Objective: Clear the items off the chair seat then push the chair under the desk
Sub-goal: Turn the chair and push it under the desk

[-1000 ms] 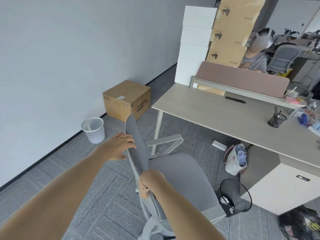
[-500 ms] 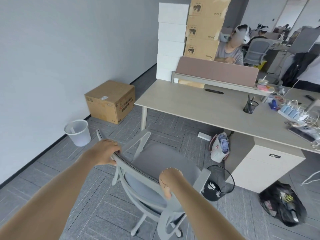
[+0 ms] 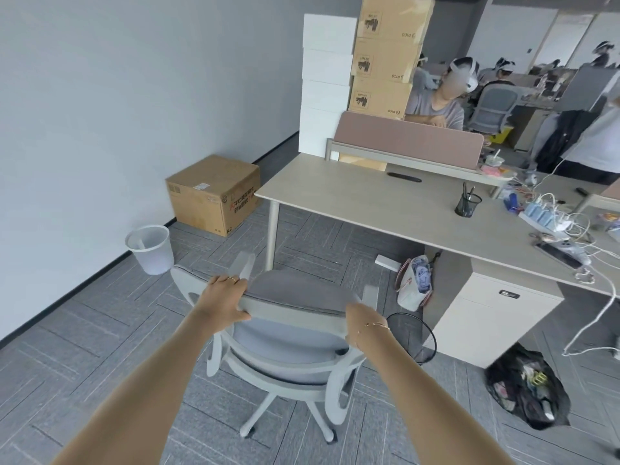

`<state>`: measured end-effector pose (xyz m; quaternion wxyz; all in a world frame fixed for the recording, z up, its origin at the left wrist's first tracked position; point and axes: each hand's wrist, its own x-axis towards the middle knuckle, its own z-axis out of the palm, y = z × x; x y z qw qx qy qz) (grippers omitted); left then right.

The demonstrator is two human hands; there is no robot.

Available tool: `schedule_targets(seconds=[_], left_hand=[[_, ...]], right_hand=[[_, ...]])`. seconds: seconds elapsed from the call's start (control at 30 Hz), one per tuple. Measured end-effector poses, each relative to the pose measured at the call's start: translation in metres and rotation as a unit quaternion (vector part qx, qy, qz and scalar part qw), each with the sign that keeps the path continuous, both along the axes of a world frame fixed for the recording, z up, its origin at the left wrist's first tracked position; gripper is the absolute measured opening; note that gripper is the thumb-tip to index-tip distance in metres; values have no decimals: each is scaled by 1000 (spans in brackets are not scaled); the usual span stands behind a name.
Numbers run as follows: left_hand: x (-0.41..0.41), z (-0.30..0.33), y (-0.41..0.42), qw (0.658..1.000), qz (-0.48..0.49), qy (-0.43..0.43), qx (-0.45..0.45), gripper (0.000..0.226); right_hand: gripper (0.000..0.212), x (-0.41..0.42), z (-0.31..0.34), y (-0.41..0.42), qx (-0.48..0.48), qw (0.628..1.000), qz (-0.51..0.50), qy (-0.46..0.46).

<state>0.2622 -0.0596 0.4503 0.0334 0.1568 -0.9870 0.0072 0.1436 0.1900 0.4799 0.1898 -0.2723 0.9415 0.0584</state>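
A person holds a grey office chair (image 3: 288,330) by the top of its backrest with both hands. The chair is low in the middle of the frame, on the grey carpet, just in front of the bench (image 3: 385,209) and not under it. Its seat faces the bench.

The left hand (image 3: 223,298) grips the left end of the backrest top, with the fingers (image 3: 231,281) curled over the edge and the thumb below. The right hand (image 3: 357,322) is at the right end of the backrest top; its fingers are hidden behind the wrist, so the grip cannot be told.

A black pen cup (image 3: 467,204) stands on the bench. A white bin (image 3: 150,249) is at the left by the wall, with a brown cardboard box (image 3: 213,193) behind it. A black mesh bin (image 3: 416,337) is just right of the chair.
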Motion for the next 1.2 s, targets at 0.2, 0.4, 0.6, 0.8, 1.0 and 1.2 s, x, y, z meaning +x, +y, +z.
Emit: schedule_targets(seconds=[0.2,0.4,0.6,0.8,1.0,1.2], left_hand=[[-4,-5,32,999,17,15,34,43],[6,11,15,987,-28,-3,160,57],[10,14,-4,996,52,-69,36,42],[-13,16,-7,986,30,-133,-100,29],[-28,17,-24,980,-54,-103,-162,43],[-59,14,-37,977,-130,-108,-126,40]], right_hand=[[61,-6,-15,36,-58,997,10,55],[55,-17,-6,32,-125,986,76,77],[60,-16,-10,31,-137,988,39,64],[58,-15,-27,21,-136,982,-4,132],[62,-25,-35,-2,-121,972,-93,180],[41,-49,-22,-13,-96,967,-155,180]])
